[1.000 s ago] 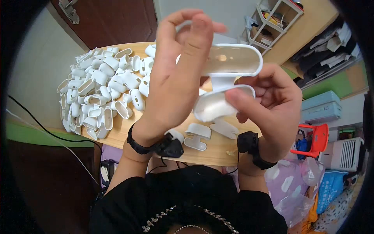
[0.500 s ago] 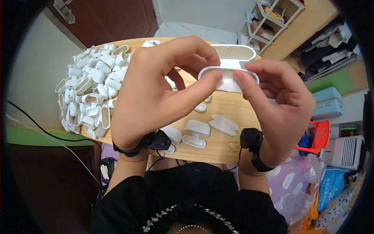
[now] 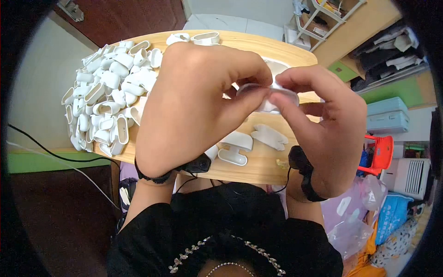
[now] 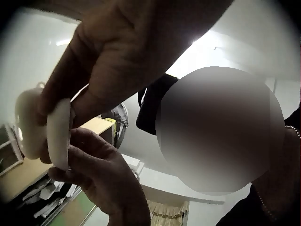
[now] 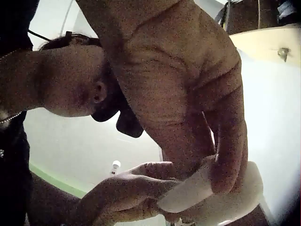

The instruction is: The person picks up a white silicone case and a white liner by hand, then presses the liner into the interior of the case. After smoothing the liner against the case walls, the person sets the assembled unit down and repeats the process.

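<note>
Held up over the table is a white earbud case cover, its hollow body (image 3: 275, 67) on the far side and its smaller lid (image 3: 290, 96) facing me. My left hand (image 3: 198, 104) pinches the lid rim between thumb and fingers. From the other side my right hand (image 3: 330, 122) pinches the same rim, the two thumb tips close together. In the left wrist view the lid (image 4: 59, 136) stands folded beside the rounded body (image 4: 28, 125). Fingers hide much of the cover. Below on the table lie another opened case cover (image 3: 236, 147) and a crumpled white piece (image 3: 270, 137).
A large heap of white case covers (image 3: 108, 92) fills the table's left side. Two more covers (image 3: 205, 38) lie near the far edge. A small yellowish scrap (image 3: 282, 164) is by the front edge of the wooden table (image 3: 258, 171). A red stool (image 3: 380, 154) stands to the right.
My left hand has come down from above the cover onto the lid rim, thumb beside the right thumb. The cover has turned, its lid now tilted up toward me and more hidden.
</note>
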{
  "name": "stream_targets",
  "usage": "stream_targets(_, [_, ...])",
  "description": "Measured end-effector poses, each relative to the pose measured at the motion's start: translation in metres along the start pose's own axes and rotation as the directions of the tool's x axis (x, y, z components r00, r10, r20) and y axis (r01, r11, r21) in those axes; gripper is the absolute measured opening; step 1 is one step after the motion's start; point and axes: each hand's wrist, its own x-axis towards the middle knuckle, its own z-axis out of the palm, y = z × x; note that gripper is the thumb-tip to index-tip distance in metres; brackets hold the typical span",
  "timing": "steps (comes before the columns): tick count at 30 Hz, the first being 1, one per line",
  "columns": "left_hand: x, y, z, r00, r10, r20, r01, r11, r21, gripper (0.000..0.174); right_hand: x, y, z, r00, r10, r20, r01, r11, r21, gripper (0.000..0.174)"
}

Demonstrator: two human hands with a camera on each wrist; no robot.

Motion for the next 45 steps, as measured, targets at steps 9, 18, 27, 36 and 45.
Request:
stream_targets(9, [0.001,-0.003,-0.004,0.984,0.176,-0.002,-0.172,0.967,0.185,0.014,0.002,0.005,-0.001,0.967,-0.235,-0.093,0.219,0.963,-0.158,0.012])
stream_targets(18, [-0.002,0.005,-0.016,0.997,0.007,-0.080,-0.022,0.981,-0.190,0.013,0.007,0.008,-0.011,0.963,-0.257,-0.086,0.269,0.942,0.198,0.021])
stream_targets(27, [0.008,-0.006,-0.023,0.853,0.514,-0.092,-0.522,0.837,-0.163,0.023,0.008,0.014,-0.026,0.856,-0.491,-0.158,0.514,0.840,0.176,0.023])
stream_targets(36, [0.020,-0.011,-0.003,0.562,0.766,-0.311,-0.731,0.636,0.246,0.019,-0.002,0.006,-0.027,0.809,-0.536,-0.242,0.554,0.832,0.011,0.021])
stream_targets(45, [0.010,0.001,-0.017,0.716,0.672,-0.190,-0.654,0.741,0.155,0.019,-0.001,0.005,-0.027,0.792,-0.553,-0.260,0.587,0.806,0.074,0.013])
